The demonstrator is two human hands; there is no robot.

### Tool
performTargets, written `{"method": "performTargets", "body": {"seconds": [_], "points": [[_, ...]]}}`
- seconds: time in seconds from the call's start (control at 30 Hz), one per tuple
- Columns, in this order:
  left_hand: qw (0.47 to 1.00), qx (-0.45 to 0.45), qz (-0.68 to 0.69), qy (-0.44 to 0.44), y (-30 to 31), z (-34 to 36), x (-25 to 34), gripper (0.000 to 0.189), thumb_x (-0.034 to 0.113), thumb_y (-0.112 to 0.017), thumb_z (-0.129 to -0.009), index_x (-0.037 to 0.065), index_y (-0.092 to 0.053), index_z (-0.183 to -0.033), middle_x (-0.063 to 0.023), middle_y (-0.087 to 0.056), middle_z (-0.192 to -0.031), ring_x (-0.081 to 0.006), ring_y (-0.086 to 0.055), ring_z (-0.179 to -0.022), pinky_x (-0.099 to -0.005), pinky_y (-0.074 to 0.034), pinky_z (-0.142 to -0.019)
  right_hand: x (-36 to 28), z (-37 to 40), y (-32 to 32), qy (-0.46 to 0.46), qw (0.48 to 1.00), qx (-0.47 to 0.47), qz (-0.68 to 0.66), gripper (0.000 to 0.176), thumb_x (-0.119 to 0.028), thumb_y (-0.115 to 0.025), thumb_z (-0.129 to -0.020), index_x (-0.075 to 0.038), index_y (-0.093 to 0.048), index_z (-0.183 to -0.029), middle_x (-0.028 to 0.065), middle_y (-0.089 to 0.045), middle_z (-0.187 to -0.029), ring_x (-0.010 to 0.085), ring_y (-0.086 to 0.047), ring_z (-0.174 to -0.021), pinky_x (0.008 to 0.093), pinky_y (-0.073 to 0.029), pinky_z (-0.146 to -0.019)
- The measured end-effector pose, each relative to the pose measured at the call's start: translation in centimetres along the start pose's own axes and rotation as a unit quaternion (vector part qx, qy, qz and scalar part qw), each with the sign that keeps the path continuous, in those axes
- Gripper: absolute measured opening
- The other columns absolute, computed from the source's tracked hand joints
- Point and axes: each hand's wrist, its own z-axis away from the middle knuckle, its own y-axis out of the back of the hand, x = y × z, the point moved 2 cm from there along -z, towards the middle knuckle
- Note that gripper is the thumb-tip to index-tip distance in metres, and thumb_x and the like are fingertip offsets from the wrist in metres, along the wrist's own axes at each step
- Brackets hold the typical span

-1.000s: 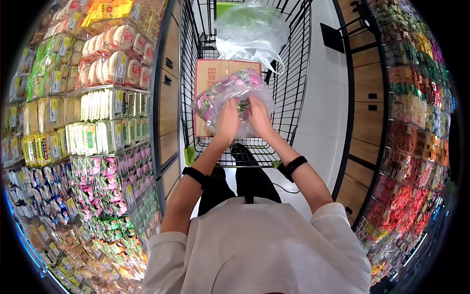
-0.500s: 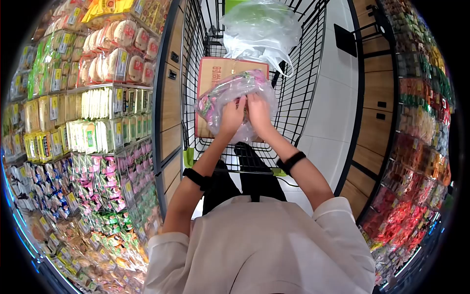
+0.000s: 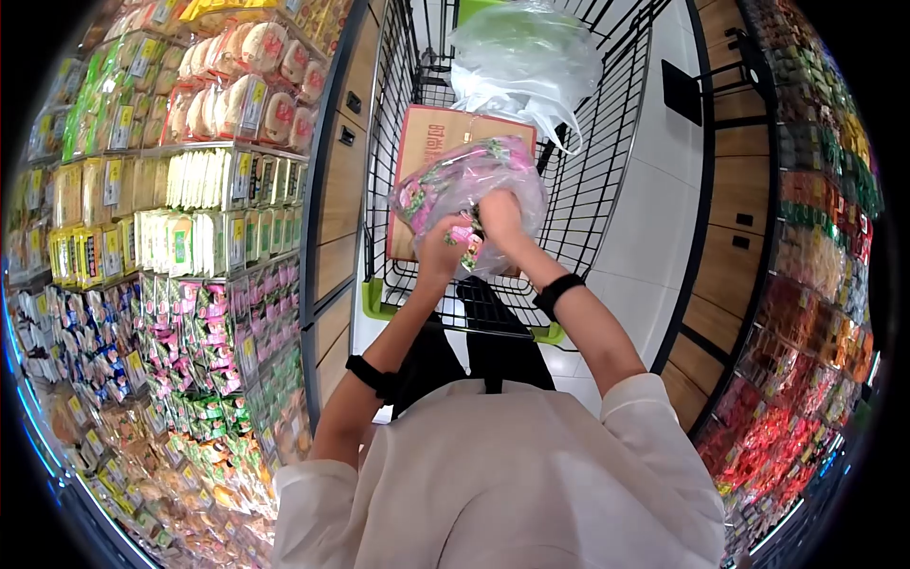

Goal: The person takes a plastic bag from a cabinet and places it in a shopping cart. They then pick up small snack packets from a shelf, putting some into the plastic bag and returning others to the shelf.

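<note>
A clear plastic bag (image 3: 502,166) with pink, green-patterned packets inside rests over a brown cardboard box (image 3: 422,142) in the shopping cart. My left hand (image 3: 441,251) is closed on a small pink packet (image 3: 462,234) at the bag's near side. Just to its right, my right hand (image 3: 500,216) is at the bag's near right part, fingers curled down and partly hidden by plastic; what they hold is too hidden to name.
Behind the box, a white plastic bag (image 3: 521,76) lies in the black wire cart (image 3: 607,142). Shelves of packaged snacks (image 3: 199,242) stand on the left. On the right are wooden drawers (image 3: 730,190) and bins of wrapped goods (image 3: 806,332).
My left hand has moved slightly down and now has a pink packet in it. My right hand has shifted a little right. The cart and box appear slightly farther right in view.
</note>
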Motion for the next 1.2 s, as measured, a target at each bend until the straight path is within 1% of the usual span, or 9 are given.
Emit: {"method": "performTargets", "body": {"seconds": [0.07,0.17,0.27,0.43,0.6,0.67,0.8,1.0,1.2], "points": [[0.999,-0.018,0.037,-0.023,0.3,0.4,-0.4,0.028,-0.005,-0.065,-0.072,0.003,-0.058,-0.098,-0.0043,-0.058,-0.098,-0.0146,-0.055,-0.094,-0.0257,-0.044,-0.082,-0.4,-0.5,1.4,-0.033,0.993,-0.109,-0.023,0.020,-0.006,-0.052,-0.076,0.001,-0.065,-0.088,0.0233,-0.062,-0.093,0.0303,-0.064,-0.085,0.0408,-0.051,-0.075],[0.996,-0.037,0.085,0.012,0.9,0.9,0.1,0.037,-0.006,-0.066,-0.072,0.007,-0.052,-0.103,-0.0045,-0.057,-0.096,-0.0123,-0.054,-0.090,-0.0260,-0.046,-0.077,-0.1,-0.6,1.1,0.028,0.989,-0.145,0.007,0.021,-0.008,-0.051,-0.077,0.001,-0.063,-0.091,0.0211,-0.063,-0.091,0.0298,-0.064,-0.088,0.0403,-0.052,-0.073],[0.988,-0.056,0.114,0.082,1.6,2.0,2.2,0.044,-0.007,-0.066,-0.072,0.009,-0.048,-0.109,-0.0042,-0.056,-0.094,-0.0111,-0.054,-0.086,-0.0253,-0.046,-0.071,-0.3,1.3,2.2,0.093,0.993,0.048,-0.047,0.020,-0.009,-0.052,-0.077,0.001,-0.060,-0.093,0.0185,-0.064,-0.084,0.0306,-0.064,-0.080,0.0402,-0.052,-0.067],[0.970,-0.104,0.176,0.131,3.6,4.4,4.7,0.050,-0.005,-0.068,-0.073,0.009,-0.044,-0.114,-0.0051,-0.055,-0.092,-0.0103,-0.054,-0.083,-0.0224,-0.045,-0.062,-1.2,6.4,7.1,0.054,0.993,0.063,-0.082,0.012,-0.008,-0.054,-0.079,0.001,-0.054,-0.088,0.0181,-0.062,-0.078,0.0325,-0.062,-0.070,0.0415,-0.050,-0.061],[0.954,-0.211,0.168,0.132,7.4,6.6,6.7,0.048,0.004,-0.063,-0.082,0.000,-0.042,-0.126,-0.0024,-0.057,-0.110,-0.0093,-0.056,-0.090,-0.0210,-0.044,-0.073,-0.8,11.2,15.5,-0.028,0.974,0.069,-0.215,0.014,-0.013,-0.053,-0.087,0.001,-0.055,-0.085,0.0147,-0.058,-0.065,0.0260,-0.060,-0.059,0.0354,-0.046,-0.053],[0.948,-0.183,0.236,0.109,8.3,7.4,7.4,0.047,0.003,-0.062,-0.083,0.001,-0.042,-0.126,-0.0018,-0.057,-0.110,-0.0084,-0.056,-0.091,-0.0202,-0.044,-0.073,-1.0,11.9,17.7,-0.098,0.930,0.001,-0.354,0.018,-0.015,-0.051,-0.090,0.001,-0.055,-0.085,0.0102,-0.056,-0.058,0.0192,-0.057,-0.052,0.0301,-0.043,-0.050],[0.939,-0.160,0.290,0.092,10.7,9.4,7.8,0.043,0.011,-0.061,-0.085,0.006,-0.043,-0.124,-0.0011,-0.059,-0.108,-0.0075,-0.056,-0.094,-0.0211,-0.045,-0.071,-4.9,12.5,18.9,-0.037,0.806,-0.111,-0.580,0.024,-0.018,-0.046,-0.095,0.001,-0.055,-0.083,-0.0006,-0.051,-0.057,0.0054,-0.047,-0.051,0.0213,-0.038,-0.049],[0.927,-0.111,0.351,0.075,15.3,14.5,7.6,0.045,0.017,-0.061,-0.086,0.006,-0.040,-0.124,-0.0060,-0.055,-0.114,-0.0140,-0.058,-0.094,-0.0289,-0.053,-0.072,-14.3,12.4,15.5,0.044,0.836,-0.196,-0.511,0.020,-0.017,-0.049,-0.094,0.000,-0.055,-0.085,0.0004,-0.053,-0.058,0.0057,-0.047,-0.051,0.0214,-0.038,-0.049],[0.951,0.010,0.305,0.045,22.0,21.3,3.6,0.055,0.022,-0.075,-0.075,0.006,-0.042,-0.116,-0.0030,-0.054,-0.102,-0.0094,-0.056,-0.090,-0.0251,-0.050,-0.069,-26.0,12.9,12.6,0.110,0.858,-0.228,-0.448,0.019,-0.017,-0.058,-0.089,0.002,-0.058,-0.091,0.0033,-0.058,-0.063,0.0059,-0.053,-0.056,0.0238,-0.042,-0.051]]}}
